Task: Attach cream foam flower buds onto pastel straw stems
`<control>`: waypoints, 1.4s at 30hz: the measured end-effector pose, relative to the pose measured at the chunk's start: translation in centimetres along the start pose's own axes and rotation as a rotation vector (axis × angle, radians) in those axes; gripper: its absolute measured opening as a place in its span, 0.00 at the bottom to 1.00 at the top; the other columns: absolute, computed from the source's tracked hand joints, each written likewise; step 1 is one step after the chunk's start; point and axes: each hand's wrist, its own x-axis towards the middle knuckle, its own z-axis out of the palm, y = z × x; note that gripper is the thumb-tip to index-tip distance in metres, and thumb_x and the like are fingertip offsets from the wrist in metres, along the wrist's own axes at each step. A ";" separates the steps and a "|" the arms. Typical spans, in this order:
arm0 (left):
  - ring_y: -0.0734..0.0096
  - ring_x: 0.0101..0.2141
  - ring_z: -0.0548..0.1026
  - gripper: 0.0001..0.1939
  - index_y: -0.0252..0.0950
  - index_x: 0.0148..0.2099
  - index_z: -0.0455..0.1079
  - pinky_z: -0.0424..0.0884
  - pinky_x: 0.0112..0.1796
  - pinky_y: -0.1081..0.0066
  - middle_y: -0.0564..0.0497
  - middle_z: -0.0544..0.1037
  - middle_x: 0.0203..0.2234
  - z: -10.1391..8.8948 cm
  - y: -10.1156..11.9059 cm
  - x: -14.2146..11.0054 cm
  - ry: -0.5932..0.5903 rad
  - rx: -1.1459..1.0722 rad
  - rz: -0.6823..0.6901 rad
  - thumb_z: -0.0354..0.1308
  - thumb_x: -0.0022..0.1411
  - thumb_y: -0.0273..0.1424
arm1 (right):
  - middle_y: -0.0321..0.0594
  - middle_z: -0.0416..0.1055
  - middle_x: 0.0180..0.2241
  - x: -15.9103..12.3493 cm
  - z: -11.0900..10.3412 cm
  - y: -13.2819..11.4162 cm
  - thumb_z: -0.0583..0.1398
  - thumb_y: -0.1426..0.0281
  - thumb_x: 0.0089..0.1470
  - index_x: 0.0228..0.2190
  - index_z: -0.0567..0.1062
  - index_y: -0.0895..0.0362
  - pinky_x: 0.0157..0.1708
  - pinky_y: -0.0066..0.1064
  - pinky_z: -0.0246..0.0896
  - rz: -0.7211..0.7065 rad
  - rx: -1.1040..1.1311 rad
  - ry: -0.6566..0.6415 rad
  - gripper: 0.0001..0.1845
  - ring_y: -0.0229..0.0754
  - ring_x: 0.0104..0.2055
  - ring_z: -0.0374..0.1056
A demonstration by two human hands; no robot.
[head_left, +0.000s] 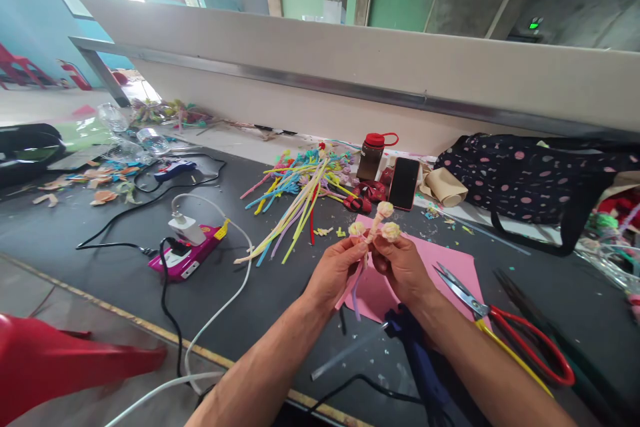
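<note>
A small bunch of pipe-cleaner flowers [373, 235], with three pale yellow round heads on pink stems, is pinched between both hands over a pink sheet [453, 263]. My left hand [336, 268] closes on the stems from the left. Against it, my right hand [401, 267] grips the bunch just below the right flower head. Pink and lilac stem ends hang beneath the fingers. Under my right forearm lies a dark blue glue gun [414, 353] with a clear glue stick [345, 352]. Scissors with red handles [530, 340] rest open to the right.
Loose pipe cleaners [300, 190] lie piled beyond my hands. Behind stand a red-lidded bottle [371, 157] and a phone [404, 183]; a patterned bag [520, 180] sits at right. A magenta power strip [190, 257] with cables lies left, near a red stool [65, 373].
</note>
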 end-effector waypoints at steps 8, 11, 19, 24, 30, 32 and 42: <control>0.78 0.22 0.67 0.11 0.31 0.28 0.69 0.61 0.29 0.76 0.54 0.70 0.20 -0.3 -0.1 0.1 0.016 0.070 0.011 0.66 0.44 0.33 | 0.32 0.62 0.18 0.1 0.0 0.1 0.66 0.62 0.40 0.22 0.72 0.59 0.14 0.23 0.41 0.043 0.063 0.023 0.13 0.28 0.16 0.50; 0.78 0.22 0.66 0.10 0.31 0.27 0.69 0.60 0.28 0.76 0.54 0.70 0.19 -0.1 0.1 -0.1 0.011 0.082 0.014 0.64 0.45 0.32 | 0.31 0.62 0.17 0.2 -0.3 0.2 0.66 0.62 0.39 0.22 0.71 0.59 0.14 0.23 0.41 0.047 0.063 -0.007 0.13 0.28 0.16 0.50; 0.79 0.21 0.66 0.09 0.31 0.27 0.70 0.60 0.27 0.77 0.54 0.70 0.18 0.1 0.3 -0.2 0.013 0.081 0.012 0.64 0.45 0.31 | 0.31 0.61 0.16 0.6 -0.7 0.6 0.67 0.64 0.40 0.21 0.72 0.59 0.14 0.22 0.38 0.050 0.091 -0.041 0.12 0.27 0.15 0.49; 0.80 0.21 0.65 0.08 0.31 0.28 0.70 0.59 0.27 0.77 0.54 0.69 0.19 0.0 0.1 0.0 0.015 0.064 0.003 0.64 0.46 0.30 | 0.30 0.61 0.17 0.5 -0.5 0.5 0.66 0.66 0.40 0.23 0.74 0.58 0.15 0.22 0.40 0.037 0.091 -0.021 0.10 0.27 0.16 0.48; 0.78 0.23 0.67 0.09 0.31 0.28 0.69 0.62 0.29 0.76 0.54 0.70 0.20 -0.1 -0.1 0.1 0.013 0.039 -0.015 0.65 0.45 0.29 | 0.30 0.60 0.17 0.4 -0.2 0.5 0.66 0.66 0.40 0.21 0.73 0.59 0.15 0.23 0.40 -0.015 0.046 0.025 0.10 0.27 0.17 0.48; 0.79 0.22 0.67 0.09 0.31 0.28 0.70 0.62 0.28 0.77 0.54 0.71 0.20 -0.1 0.0 0.1 0.027 0.049 -0.002 0.65 0.44 0.30 | 0.30 0.59 0.16 0.3 0.0 0.6 0.66 0.65 0.40 0.21 0.73 0.59 0.15 0.24 0.39 -0.033 0.045 0.049 0.10 0.27 0.16 0.47; 0.76 0.25 0.71 0.09 0.32 0.29 0.71 0.66 0.31 0.74 0.52 0.74 0.23 -0.3 0.5 0.0 0.082 0.052 0.092 0.66 0.44 0.30 | 0.29 0.62 0.19 -1.0 1.4 -0.2 0.66 0.67 0.40 0.32 0.74 0.57 0.15 0.23 0.37 -0.040 -0.012 -0.005 0.13 0.27 0.16 0.47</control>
